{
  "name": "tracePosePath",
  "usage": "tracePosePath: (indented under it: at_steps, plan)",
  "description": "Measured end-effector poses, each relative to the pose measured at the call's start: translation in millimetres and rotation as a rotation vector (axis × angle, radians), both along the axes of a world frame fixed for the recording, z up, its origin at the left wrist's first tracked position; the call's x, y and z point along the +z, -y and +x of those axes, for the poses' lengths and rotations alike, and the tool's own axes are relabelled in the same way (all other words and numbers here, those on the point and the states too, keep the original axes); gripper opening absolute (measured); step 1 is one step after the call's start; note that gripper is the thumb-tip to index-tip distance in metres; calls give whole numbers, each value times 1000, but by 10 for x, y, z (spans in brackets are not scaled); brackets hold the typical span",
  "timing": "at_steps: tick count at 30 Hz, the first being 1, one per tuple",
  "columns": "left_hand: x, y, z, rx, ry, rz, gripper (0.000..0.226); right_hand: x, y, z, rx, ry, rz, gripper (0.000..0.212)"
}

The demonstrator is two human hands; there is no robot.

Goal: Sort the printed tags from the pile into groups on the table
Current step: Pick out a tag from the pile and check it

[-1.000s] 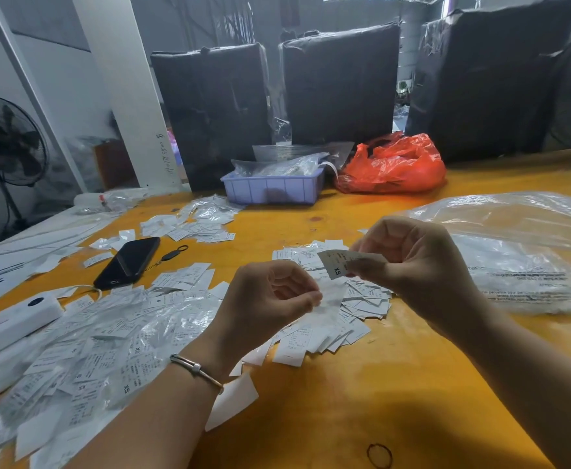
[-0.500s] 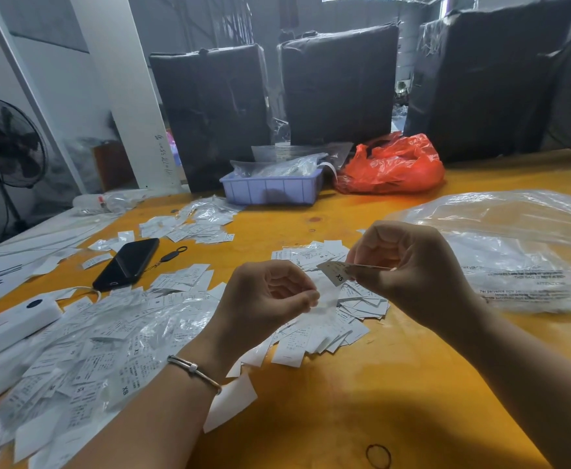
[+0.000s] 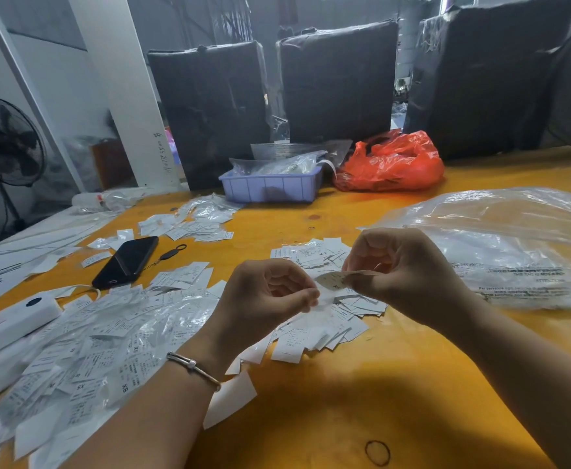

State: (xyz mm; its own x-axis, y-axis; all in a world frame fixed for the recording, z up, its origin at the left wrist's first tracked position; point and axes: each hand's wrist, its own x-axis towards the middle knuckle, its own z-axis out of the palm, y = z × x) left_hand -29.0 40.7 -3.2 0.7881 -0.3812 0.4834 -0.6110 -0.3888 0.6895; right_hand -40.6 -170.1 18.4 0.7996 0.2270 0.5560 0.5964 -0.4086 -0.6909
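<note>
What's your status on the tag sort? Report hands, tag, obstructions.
Right hand pinching one XS tag. Left hand curled, holding nothing visible. Sorted group beneath both hands. Nothing in the way.

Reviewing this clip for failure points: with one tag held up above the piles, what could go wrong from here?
The right hand pinches one XS tag right above the mixed centre pile; if dropped, it could get lost there. The large pile nearly touches the centre one, so groups may merge. The left hand could brush tags aside.
</note>
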Motion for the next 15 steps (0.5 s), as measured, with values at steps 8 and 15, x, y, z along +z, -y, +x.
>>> tracePosePath:
  at_steps: [8, 15]
  plan:
    - [-25, 16, 7, -42, -93, -28, 6, -22, 2, 11, 31, -154, -85, 8]
    - [8, 35, 11, -48, -257, -156, 10, -5, 20, 36, 15, -138, 106, 5]
